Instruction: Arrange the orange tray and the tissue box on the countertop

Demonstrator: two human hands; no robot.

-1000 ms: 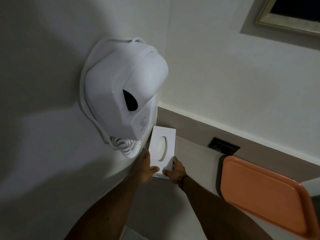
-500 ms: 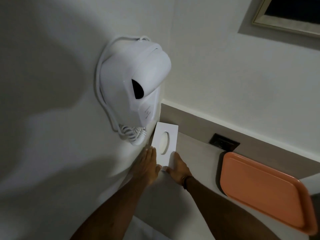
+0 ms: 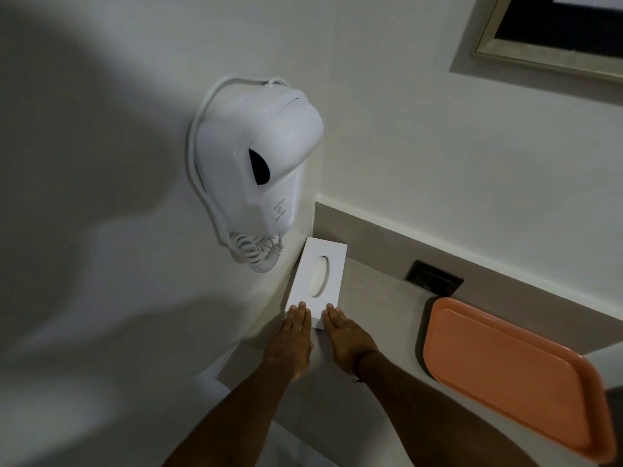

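Note:
A white tissue box (image 3: 318, 276) with an oval opening lies flat on the grey countertop (image 3: 381, 315), in the corner against the left wall. My left hand (image 3: 291, 338) and my right hand (image 3: 344, 335) lie flat side by side, fingers straight, with the fingertips resting on the box's near end. Neither hand grips it. The orange tray (image 3: 512, 375) lies flat on the countertop to the right, apart from both hands, its far edge near the back wall.
A white wall-mounted hair dryer (image 3: 256, 170) with a coiled cord (image 3: 256, 252) hangs on the left wall just above the box. A dark socket plate (image 3: 433, 278) sits in the backsplash behind the tray. A framed mirror (image 3: 553, 32) hangs at the upper right.
The tissue box has slid farther into the corner, under the hair dryer. Both hands have changed from holding its near end to lying flat with straight fingers on it.

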